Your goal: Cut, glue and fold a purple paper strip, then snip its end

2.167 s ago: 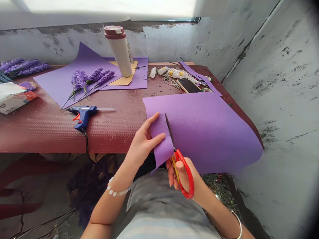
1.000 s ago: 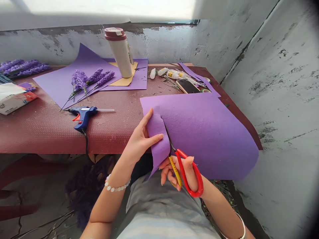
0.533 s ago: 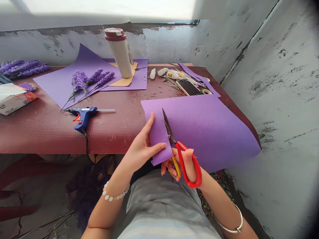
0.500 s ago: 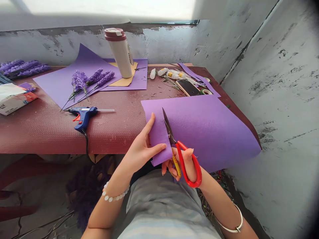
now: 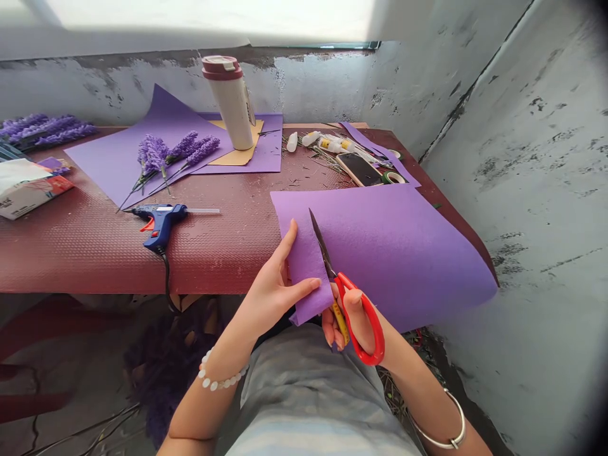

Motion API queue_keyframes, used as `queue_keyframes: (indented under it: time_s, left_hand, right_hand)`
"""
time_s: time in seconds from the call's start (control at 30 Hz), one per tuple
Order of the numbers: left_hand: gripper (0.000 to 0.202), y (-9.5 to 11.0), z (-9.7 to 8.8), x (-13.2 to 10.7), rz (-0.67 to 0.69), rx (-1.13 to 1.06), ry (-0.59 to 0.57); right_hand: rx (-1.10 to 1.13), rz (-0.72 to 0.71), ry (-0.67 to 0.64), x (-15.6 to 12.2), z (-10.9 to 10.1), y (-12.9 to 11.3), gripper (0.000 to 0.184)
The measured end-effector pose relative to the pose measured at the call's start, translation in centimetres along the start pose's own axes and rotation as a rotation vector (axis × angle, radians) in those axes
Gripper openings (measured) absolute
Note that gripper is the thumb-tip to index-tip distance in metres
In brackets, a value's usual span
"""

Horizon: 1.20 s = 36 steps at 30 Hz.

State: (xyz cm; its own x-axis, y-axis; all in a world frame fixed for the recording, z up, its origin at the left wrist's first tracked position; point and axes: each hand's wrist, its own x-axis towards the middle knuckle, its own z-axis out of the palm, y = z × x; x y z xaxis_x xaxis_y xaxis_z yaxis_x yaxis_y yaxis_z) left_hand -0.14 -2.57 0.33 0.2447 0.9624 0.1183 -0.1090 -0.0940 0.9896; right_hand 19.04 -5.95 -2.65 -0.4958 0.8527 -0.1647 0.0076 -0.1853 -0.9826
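A large purple sheet (image 5: 389, 247) hangs over the table's front edge, its lower right part curling off. My left hand (image 5: 275, 278) is closed on the sheet's left strip, the thumb on top and other fingers partly hidden beneath. In my right hand (image 5: 354, 316) are scissors (image 5: 323, 247) with red handles, the thumb through one loop. Their dark blades lie along a cut in the sheet, pointing away from me, just right of my left thumb. A piece of yellow tape measure (image 5: 341, 323) shows by the scissor handle and my right fingers.
A blue glue gun (image 5: 164, 225) lies on the red table (image 5: 228, 253), its cord over the edge. Behind are lavender stems (image 5: 166, 155), a lidded cup (image 5: 230, 104), a phone (image 5: 360, 168), small bottles (image 5: 330, 144) and tape rolls (image 5: 394, 177). A tissue box (image 5: 31, 190) sits left.
The scissor handles have come closer together, and the blades look more closed. Both hands and the sheet's near corner have shifted slightly right and toward me.
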Motion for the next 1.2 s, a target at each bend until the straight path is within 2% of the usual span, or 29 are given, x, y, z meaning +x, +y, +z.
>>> queue_keyframes:
  time_s: [0.33, 0.63, 0.8, 0.87, 1.03, 1.2]
  left_hand:
    - [0.102, 0.0, 0.2, -0.2, 0.007, 0.057, 0.019]
    - [0.104, 0.0, 0.2, 0.1, -0.011, 0.068, 0.023]
    - [0.105, 0.1, 0.0, 0.5, -0.018, 0.055, 0.02]
    - [0.098, 0.4, -0.4, 0.7, -0.024, 0.045, 0.03]
    - [0.064, 1.0, -1.6, 2.3, -0.012, 0.045, 0.138]
    - [0.061, 0.6, -1.5, 4.0, 0.078, -0.012, 0.187]
  right_hand:
    - [0.005, -0.011, 0.061, 0.5, 0.9, -0.7, 0.092]
    - [0.099, 0.061, 0.157, 0.9, 1.8, -1.0, 0.076]
    - [0.064, 0.106, 0.167, 1.4, 2.0, -1.6, 0.081]
    - [0.046, 0.121, 0.164, 1.4, 1.9, -1.9, 0.082]
    - [0.04, 0.101, 0.151, 0.6, 1.7, -2.1, 0.079]
    - [0.022, 0.115, 0.134, -0.2, 1.4, -1.5, 0.077]
